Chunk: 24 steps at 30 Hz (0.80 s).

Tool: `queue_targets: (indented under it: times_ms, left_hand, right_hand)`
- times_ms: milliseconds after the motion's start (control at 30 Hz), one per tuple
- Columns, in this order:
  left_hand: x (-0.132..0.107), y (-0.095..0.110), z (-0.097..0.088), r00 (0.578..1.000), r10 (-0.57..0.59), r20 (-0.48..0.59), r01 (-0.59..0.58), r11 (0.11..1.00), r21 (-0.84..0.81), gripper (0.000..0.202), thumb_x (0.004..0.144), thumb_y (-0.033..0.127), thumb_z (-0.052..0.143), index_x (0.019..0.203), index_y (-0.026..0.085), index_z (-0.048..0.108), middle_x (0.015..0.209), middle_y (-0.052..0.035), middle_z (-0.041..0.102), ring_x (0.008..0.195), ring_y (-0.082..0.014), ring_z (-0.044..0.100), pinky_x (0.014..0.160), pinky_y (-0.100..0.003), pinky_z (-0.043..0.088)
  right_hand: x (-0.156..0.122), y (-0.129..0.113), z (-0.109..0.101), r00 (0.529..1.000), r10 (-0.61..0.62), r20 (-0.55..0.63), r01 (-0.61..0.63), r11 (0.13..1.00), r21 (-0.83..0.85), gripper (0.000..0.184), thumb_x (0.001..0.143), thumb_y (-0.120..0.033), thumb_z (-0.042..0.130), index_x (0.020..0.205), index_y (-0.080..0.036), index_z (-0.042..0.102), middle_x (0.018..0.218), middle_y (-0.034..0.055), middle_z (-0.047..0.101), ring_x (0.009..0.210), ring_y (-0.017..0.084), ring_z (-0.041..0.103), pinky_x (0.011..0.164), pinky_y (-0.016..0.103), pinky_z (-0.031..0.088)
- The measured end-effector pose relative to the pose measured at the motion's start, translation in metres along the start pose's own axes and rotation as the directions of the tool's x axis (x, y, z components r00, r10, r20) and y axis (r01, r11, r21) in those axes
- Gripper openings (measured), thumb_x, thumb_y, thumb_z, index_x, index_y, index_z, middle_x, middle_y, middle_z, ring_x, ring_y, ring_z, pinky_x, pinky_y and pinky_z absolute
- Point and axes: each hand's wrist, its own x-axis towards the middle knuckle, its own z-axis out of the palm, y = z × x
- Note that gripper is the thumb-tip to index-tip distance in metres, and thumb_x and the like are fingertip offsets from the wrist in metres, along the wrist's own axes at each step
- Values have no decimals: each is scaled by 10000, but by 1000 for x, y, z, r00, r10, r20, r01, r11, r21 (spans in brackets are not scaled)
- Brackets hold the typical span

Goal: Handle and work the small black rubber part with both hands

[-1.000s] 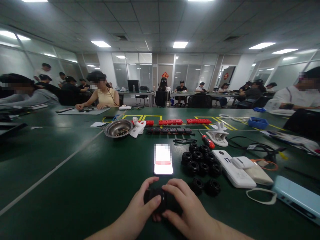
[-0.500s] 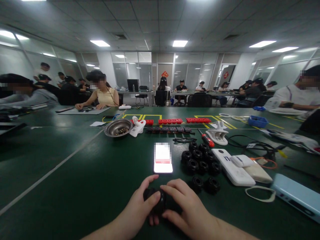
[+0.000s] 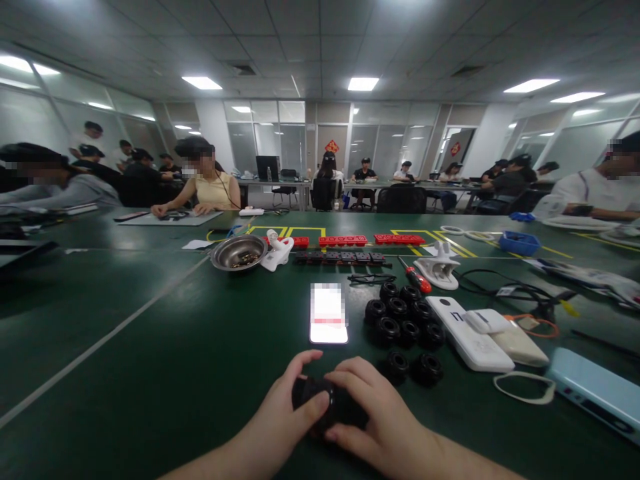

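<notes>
Low in the middle of the view, my left hand is closed round a black, wheel-like round part with a glossy rim, its thumb pressed over the front. My right hand curls against the right side of this part, thumb below and fingers on top. The dark area under the right palm is hard to make out. Just right of the hands lie several similar black round parts with holes in their middles. A lit phone rests flat beyond my fingertips.
On the green table are a metal bowl of small brass-coloured pieces, red trays, a black strip and a screwdriver. A white power bank and a light-blue box stand right. Other people sit around.
My right hand has closed in on the black round part, and the part has shifted slightly right with my left thumb. The whole view has moved a little.
</notes>
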Motion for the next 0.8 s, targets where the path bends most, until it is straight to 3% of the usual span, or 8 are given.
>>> queue_targets:
  times_ms: [67,167,267,333,467,600,700,800]
  left_hand:
    - [3,-2,2,999,-18,30,19,1000,-24,541,693,452,553,1111,180,344,761,-24,551,540,-132,540,486,-256,416]
    - [5,-5,2,999,-22,31,23,998,-50,520,694,418,557,1091,166,334,652,13,537,441,-93,492,436,-223,383]
    - [3,-5,2,1000,9,-22,-11,997,-82,514,669,381,584,1086,197,346,779,-1,520,562,-116,526,500,-246,421]
    - [0,-2,0,998,39,-39,-43,995,-95,544,644,351,611,1101,216,347,856,-10,513,722,-159,550,631,-292,447]
    - [-4,3,-1,998,57,-23,-58,995,-76,580,629,358,646,1117,224,363,957,-29,524,920,-211,533,814,-343,406]
    - [2,-1,2,1000,3,12,-2,995,-103,520,675,507,561,1050,189,391,831,-48,575,671,-182,593,580,-299,453]
    - [6,-5,3,998,-23,53,30,989,-142,494,671,517,556,990,181,386,663,-2,566,465,-122,542,463,-249,412]
    - [5,-7,2,999,25,22,-22,993,-120,436,679,450,577,987,197,401,754,-7,559,550,-127,548,502,-254,423]
  right_hand:
    - [-1,0,0,1000,-20,-10,20,1000,-13,421,742,-282,613,1131,-185,484,1052,79,502,946,190,482,819,314,422]
    - [-1,0,0,1000,-22,-20,21,999,-46,433,761,-235,582,1173,-203,454,1084,80,480,977,192,468,845,323,412]
    - [1,-1,-1,999,24,-29,-25,998,-63,502,721,-298,621,1181,-203,444,1113,84,459,997,212,462,856,353,408]
    - [2,-1,-2,997,70,-32,-72,996,-58,509,687,-360,651,1135,-191,478,1090,84,474,978,221,473,840,365,417]
    - [3,-1,-3,996,66,-54,-68,997,-34,349,721,-319,627,1026,-177,537,996,73,519,910,203,500,791,341,439]
    - [0,-2,-1,997,-27,-76,25,999,-36,396,750,-196,583,1130,-194,472,1039,69,501,939,186,487,814,315,433]
    - [-1,-3,0,998,-31,-63,28,998,-48,431,737,-144,568,1147,-221,456,1051,57,488,956,181,479,827,307,425]
    - [0,-4,-1,997,35,-62,-38,998,-53,464,687,-216,638,1120,-211,472,1073,67,473,975,204,470,842,336,413]
